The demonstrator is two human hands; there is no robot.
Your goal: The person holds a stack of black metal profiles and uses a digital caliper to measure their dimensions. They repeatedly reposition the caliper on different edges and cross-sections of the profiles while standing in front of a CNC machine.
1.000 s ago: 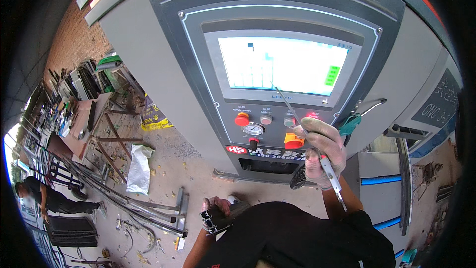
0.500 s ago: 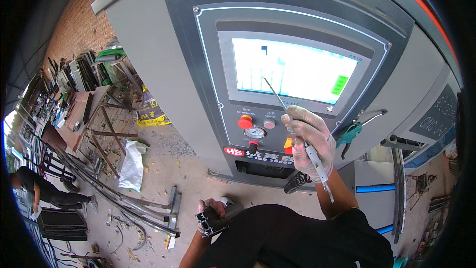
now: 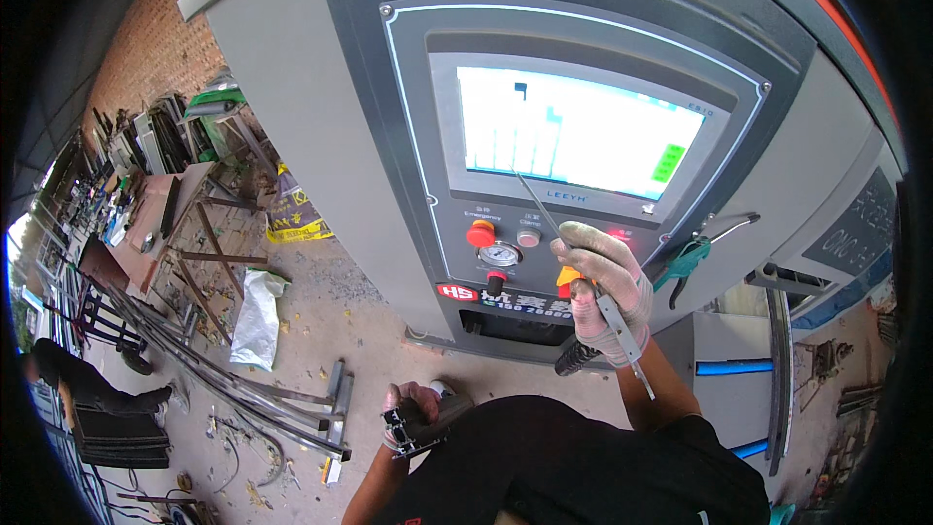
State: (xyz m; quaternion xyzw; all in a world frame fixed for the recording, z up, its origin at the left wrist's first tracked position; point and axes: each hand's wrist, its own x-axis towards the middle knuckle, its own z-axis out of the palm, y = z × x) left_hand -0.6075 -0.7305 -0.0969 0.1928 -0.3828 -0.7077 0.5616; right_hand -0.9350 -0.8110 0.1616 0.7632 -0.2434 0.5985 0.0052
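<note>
In front of me is a grey machine panel with a bright touchscreen (image 3: 573,131). My right hand (image 3: 607,277), in a pale work glove, is closed around a slim metal tool (image 3: 622,326) with a flat silver body and a long thin tip. That tip reaches the lower left edge of the screen; I cannot tell whether it touches. Below the screen are a red emergency button (image 3: 480,233), a pressure gauge (image 3: 500,254) and a yellow-and-red switch (image 3: 568,279). Down by my body, my gloved left hand (image 3: 413,406) is closed on a black and silver piece (image 3: 406,435), partly hidden.
Teal-handled pliers (image 3: 688,261) hang at the panel's right side. Long metal profiles (image 3: 248,389) lie on the floor at left, near a white sack (image 3: 259,316) and a cluttered workbench (image 3: 160,219). Another person (image 3: 87,389) bends at the far left.
My right hand has dropped slightly, and the tool's tip has slid down from within the screen to its lower edge. The person at far left has shifted a little. My left hand keeps its hold.
</note>
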